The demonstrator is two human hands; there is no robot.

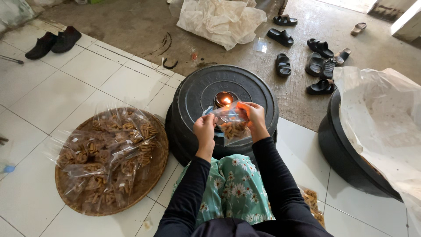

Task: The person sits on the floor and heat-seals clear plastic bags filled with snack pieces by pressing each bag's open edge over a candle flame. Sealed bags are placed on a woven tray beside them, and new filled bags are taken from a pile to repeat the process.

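My left hand [205, 127] and my right hand [253, 115] both grip a small clear plastic bag of brown snack sticks [232, 128], holding its top edge close to a small lit flame [226, 100]. The flame burns in a little lamp on the lid of an upturned black tub [197, 94] in front of my knees. Black sleeves cover both my arms, and a green flowered cloth lies over my lap.
A round woven tray [153, 169] at my left holds several filled clear bags of the same snack. A second black tub [340, 149] lined with white plastic stands at right. Loose snack sticks [313, 204] lie by my right knee. Sandals [320, 66], black shoes [52, 43], crumpled white plastic [221, 19] behind.
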